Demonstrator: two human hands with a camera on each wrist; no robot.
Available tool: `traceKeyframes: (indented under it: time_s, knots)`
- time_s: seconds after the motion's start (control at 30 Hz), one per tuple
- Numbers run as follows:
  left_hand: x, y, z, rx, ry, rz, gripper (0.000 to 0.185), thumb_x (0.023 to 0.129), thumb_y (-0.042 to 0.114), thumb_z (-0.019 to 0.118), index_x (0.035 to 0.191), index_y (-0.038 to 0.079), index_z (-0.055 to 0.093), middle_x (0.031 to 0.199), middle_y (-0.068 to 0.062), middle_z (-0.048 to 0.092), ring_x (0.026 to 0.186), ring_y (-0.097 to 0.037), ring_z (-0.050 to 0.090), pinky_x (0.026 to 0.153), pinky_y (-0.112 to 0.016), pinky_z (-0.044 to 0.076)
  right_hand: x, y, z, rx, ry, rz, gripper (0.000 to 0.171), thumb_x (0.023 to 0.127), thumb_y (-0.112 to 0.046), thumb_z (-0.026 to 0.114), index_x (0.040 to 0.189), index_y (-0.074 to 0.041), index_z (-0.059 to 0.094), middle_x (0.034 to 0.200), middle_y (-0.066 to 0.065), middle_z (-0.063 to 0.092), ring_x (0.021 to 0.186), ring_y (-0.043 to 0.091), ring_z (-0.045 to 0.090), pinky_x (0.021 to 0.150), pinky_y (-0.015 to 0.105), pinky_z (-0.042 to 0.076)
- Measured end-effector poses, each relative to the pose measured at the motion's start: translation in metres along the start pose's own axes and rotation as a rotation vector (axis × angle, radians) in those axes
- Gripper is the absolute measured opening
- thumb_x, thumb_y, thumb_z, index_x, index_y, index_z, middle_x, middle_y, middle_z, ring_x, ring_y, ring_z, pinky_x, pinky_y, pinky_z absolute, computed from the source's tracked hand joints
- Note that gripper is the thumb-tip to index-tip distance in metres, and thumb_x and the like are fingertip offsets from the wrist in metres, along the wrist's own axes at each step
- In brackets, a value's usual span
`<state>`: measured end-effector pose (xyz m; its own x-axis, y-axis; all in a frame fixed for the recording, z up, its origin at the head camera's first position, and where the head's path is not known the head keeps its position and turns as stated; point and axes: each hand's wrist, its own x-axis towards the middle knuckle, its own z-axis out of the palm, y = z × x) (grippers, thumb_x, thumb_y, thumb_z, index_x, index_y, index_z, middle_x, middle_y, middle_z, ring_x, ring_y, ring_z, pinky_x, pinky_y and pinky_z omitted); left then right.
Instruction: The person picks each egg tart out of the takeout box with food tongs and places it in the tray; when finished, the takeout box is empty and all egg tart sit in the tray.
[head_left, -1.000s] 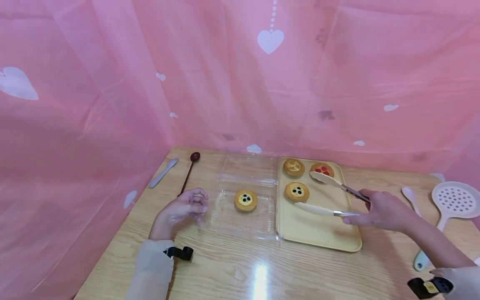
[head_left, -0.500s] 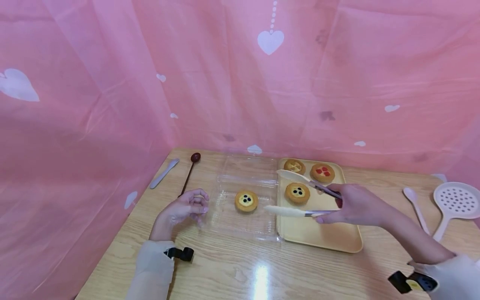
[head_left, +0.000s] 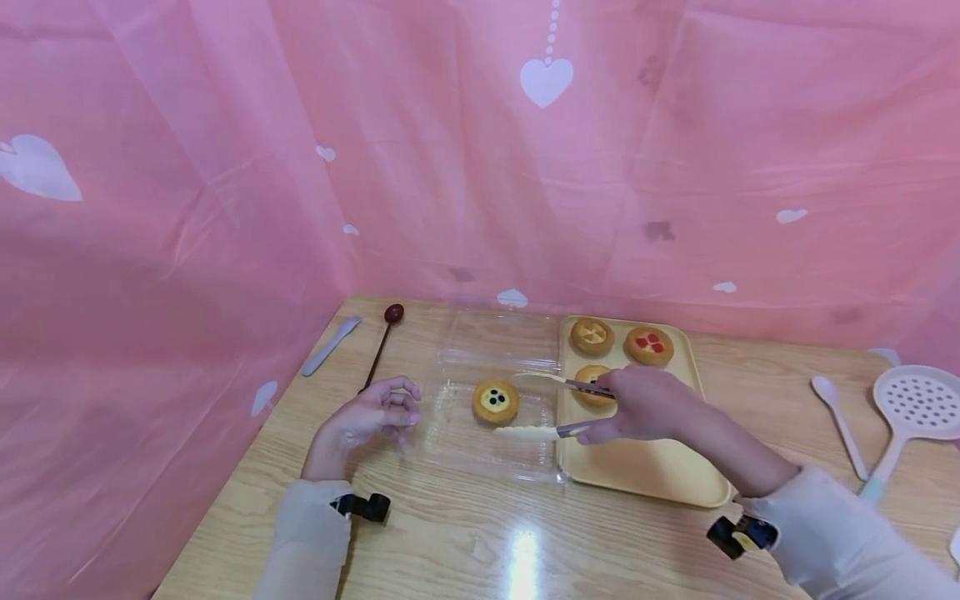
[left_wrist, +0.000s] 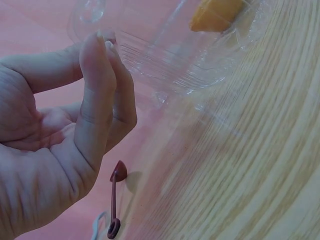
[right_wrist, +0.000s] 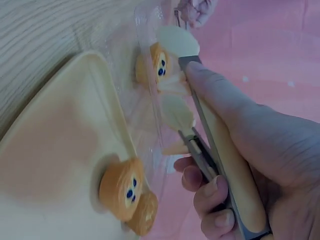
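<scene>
My right hand (head_left: 641,404) grips a pair of tongs (head_left: 528,433), its two pale tips spread apart. They hover over the clear plastic container (head_left: 450,446), beside the right part of a tart (head_left: 495,402) with dark dots that sits inside. Nothing is between the tips. On the container's left, my left hand (head_left: 371,414) hangs with loosely curled fingers; whether its fingertips touch the rim I cannot tell. On the yellow tray (head_left: 645,471) lie another dotted tart (right_wrist: 122,190), partly behind the tongs in the head view, a yellow-topped tart (head_left: 592,337) and a red-topped tart (head_left: 649,345).
A pale knife (head_left: 332,346) and a dark brown long-handled spoon (head_left: 382,346) lie at the table's left. To the right are a pale spoon (head_left: 840,425) and a white slotted skimmer (head_left: 918,400). Pink cloth (head_left: 465,167) hangs behind the table.
My right hand has carried the spread tongs leftward from over the tray to the tart in the container. My left hand has stayed in place.
</scene>
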<state>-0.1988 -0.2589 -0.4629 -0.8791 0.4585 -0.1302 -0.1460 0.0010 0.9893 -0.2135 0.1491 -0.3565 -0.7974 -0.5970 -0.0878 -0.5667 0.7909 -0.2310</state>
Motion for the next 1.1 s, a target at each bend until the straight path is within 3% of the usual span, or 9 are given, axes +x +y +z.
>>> traceKeyframes:
  time_s: [0.27, 0.67, 0.93, 1.1]
  knots:
    - [0.001, -0.003, -0.001, -0.011, -0.015, 0.005, 0.029, 0.092, -0.008, 0.061, 0.113, -0.013, 0.043, 0.083, -0.006, 0.058, 0.064, -0.019, 0.060, 0.057, -0.036, 0.058, 0.009, -0.009, 0.009, -0.027, 0.005, 0.000, 0.052, 0.067, -0.062, 0.082, 0.087, -0.017, 0.063, 0.061, -0.008, 0.040, 0.058, 0.012, 0.039, 0.047, 0.029, 0.028]
    - [0.001, 0.000, 0.000, -0.019, 0.010, -0.016, 0.031, 0.091, -0.007, 0.063, 0.114, -0.012, 0.044, 0.084, -0.006, 0.057, 0.069, -0.018, 0.058, 0.057, -0.036, 0.058, 0.023, -0.022, 0.014, -0.020, 0.005, 0.045, 0.049, 0.068, -0.061, 0.082, 0.075, -0.018, 0.061, 0.065, -0.005, 0.050, 0.057, 0.014, 0.045, 0.046, 0.031, 0.037]
    - [0.001, 0.000, 0.000, -0.021, 0.027, -0.035, 0.030, 0.091, -0.008, 0.063, 0.115, -0.011, 0.045, 0.084, -0.006, 0.057, 0.070, -0.018, 0.058, 0.058, -0.034, 0.058, 0.032, -0.030, 0.013, -0.112, -0.022, 0.088, 0.050, 0.068, -0.061, 0.083, 0.079, -0.016, 0.065, 0.065, -0.002, 0.051, 0.057, 0.016, 0.046, 0.046, 0.031, 0.037]
    - [0.002, 0.000, 0.000, -0.020, 0.026, -0.039, 0.030, 0.091, -0.008, 0.063, 0.115, -0.011, 0.045, 0.084, -0.006, 0.057, 0.069, -0.018, 0.058, 0.058, -0.034, 0.058, 0.031, -0.026, 0.011, -0.096, -0.018, 0.070, 0.046, 0.070, -0.062, 0.081, 0.076, -0.019, 0.064, 0.064, -0.005, 0.052, 0.055, 0.015, 0.048, 0.045, 0.030, 0.039]
